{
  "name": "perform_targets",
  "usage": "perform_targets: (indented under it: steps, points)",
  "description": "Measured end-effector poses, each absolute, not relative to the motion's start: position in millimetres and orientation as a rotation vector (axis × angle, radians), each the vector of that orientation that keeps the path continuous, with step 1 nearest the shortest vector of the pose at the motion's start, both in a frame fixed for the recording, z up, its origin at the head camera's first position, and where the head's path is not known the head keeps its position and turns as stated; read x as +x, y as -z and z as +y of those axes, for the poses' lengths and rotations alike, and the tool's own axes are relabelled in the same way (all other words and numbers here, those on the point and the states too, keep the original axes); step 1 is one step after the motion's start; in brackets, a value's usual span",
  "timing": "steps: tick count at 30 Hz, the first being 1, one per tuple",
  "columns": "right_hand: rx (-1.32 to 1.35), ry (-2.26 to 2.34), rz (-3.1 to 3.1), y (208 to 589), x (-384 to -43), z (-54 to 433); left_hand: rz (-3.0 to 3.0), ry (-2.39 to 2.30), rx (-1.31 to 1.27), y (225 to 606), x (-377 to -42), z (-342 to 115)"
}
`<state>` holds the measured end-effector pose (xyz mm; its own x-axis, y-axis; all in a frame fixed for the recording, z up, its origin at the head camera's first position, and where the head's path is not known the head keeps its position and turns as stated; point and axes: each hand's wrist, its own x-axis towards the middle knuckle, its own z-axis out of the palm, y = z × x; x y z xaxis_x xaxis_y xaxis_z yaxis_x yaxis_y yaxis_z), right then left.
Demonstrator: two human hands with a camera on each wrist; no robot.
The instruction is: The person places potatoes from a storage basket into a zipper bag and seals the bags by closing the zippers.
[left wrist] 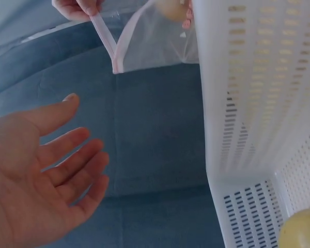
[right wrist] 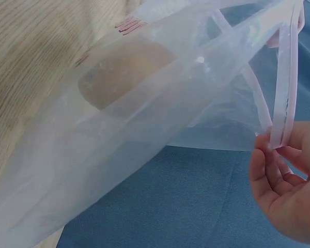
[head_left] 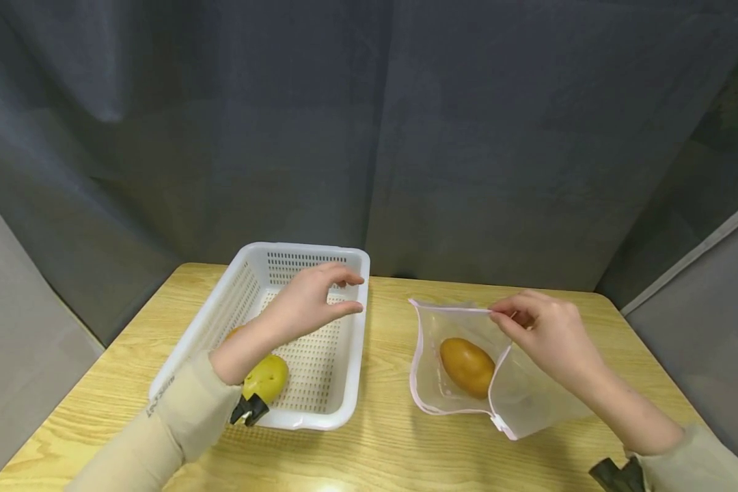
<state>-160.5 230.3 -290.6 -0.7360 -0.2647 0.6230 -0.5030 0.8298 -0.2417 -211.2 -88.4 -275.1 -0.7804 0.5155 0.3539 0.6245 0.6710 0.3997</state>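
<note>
My right hand (head_left: 550, 335) pinches the pink-edged rim of a translucent zip bag (head_left: 547, 396). The bag's mouth gapes, with a white slider (head_left: 498, 424) at its near corner. Inside lies a smooth, orange-brown oval item (head_left: 467, 367), blurred through the plastic in the right wrist view. Over the white basket (head_left: 359, 355), my left hand (head_left: 307, 301) holds nothing; thumb and fingers are spread apart. A yellow, dimpled, potato-like item (head_left: 267, 378) lies in the basket. Beside it an orange item (head_left: 234, 333) is mostly hidden behind my left wrist.
A wooden table (head_left: 381, 451) carries the basket on the left and the bag on the right. Dark grey curtain (head_left: 406, 137) hangs behind the table's far edge. Slotted walls (left wrist: 248, 93) of the basket rise beside my left hand in the left wrist view.
</note>
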Motion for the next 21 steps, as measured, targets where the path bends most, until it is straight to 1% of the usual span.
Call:
perform_targets:
  steps: [8,21]
  points:
    - [0.566,-0.539,-2.412,292,-161,230,-2.742,0.76,-0.864,276,-217,-102]
    - [0.567,-0.533,-2.418,292,-160,231,-2.804,0.693,-0.84,285,-218,-124]
